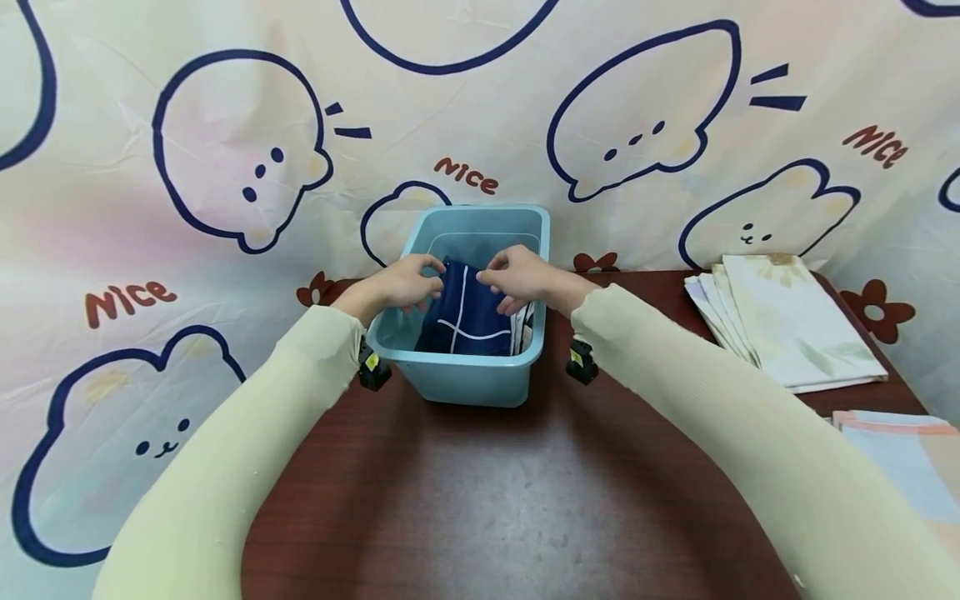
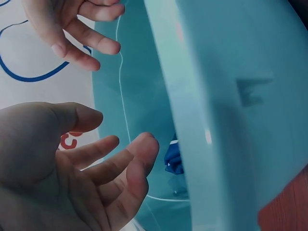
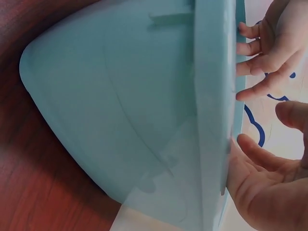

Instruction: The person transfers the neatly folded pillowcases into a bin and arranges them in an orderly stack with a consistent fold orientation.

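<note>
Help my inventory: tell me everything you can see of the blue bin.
The bin is light blue, smooth, plastic-looking, with rounded corners and a thick rim, narrowing downward. It stands upright on the dark table, near the patterned backdrop. A navy cloth with white lines and a black-and-white item are inside. The left hand and right hand are over it; contact is unclear.

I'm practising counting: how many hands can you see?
2: the left hand over the left side of the blue bin, the right hand over its right side.
</note>
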Tool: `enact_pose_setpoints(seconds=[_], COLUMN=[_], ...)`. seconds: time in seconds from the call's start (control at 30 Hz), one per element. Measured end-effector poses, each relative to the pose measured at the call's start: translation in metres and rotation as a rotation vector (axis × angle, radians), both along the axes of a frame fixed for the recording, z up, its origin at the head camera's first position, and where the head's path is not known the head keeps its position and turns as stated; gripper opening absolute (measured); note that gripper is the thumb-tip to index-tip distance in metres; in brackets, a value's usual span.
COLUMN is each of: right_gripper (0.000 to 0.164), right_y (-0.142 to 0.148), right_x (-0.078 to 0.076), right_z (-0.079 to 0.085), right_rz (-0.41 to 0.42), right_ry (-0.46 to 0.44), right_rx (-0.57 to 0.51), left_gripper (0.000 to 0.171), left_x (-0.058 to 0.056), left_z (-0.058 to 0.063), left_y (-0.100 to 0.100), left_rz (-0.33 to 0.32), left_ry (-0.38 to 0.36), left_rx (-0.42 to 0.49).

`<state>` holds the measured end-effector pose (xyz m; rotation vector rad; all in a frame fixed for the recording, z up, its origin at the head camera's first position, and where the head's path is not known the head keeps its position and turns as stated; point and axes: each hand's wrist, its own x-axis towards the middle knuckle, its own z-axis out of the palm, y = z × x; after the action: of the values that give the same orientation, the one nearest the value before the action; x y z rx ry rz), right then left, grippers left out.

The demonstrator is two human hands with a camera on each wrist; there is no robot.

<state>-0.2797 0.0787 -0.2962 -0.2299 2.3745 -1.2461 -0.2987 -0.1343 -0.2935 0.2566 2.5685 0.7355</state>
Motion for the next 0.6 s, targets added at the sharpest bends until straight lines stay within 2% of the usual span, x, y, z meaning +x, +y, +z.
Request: enact_pose_setpoints(seconds=[0.23,0.6], right_gripper=[0.041,0.034], right_y=[0.007,0.018], right_x=[0.002,0.008], right_z=[-0.003,-0.007], right_rz=[-0.054,-0.078], right_ry=[0.067,0.163], right_rx=[-0.057,-0.134], left_gripper=[0.044,0.041], left_x=[0.001,0.006], left_z=[0.001,0.002], left_y=[0.002,0.002], left_rz=[-0.001,0.003], left_ry=[0.014,0.034], left_rx=[0.021,0.058])
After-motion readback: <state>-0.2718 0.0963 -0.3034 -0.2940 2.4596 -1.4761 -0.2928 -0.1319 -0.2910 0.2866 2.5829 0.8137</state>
